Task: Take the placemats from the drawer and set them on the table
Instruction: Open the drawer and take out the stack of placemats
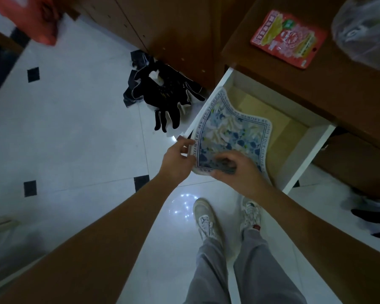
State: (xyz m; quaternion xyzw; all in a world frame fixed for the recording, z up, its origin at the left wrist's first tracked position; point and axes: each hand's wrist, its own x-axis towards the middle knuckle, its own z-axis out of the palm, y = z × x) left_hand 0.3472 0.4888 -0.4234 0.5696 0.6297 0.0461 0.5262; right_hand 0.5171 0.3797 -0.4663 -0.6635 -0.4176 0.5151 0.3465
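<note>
A floral blue-and-white placemat (230, 130) with lettering round its border curves up over the open white drawer (312, 148). My right hand (239, 170) grips its near edge, thumb under and fingers on top. My left hand (178, 159) pinches the placemat's left edge beside the drawer's front corner. The drawer's yellowish bottom shows beyond the mat. The brown table top (316, 84) sits above the drawer at the right.
A red snack packet (288, 38) and a clear plastic bag (364, 29) lie on the table top. Black cloth and gloves (162, 95) lie on the white tiled floor by the brown cabinet (173, 25). My feet in pale sneakers (206, 220) stand below the drawer.
</note>
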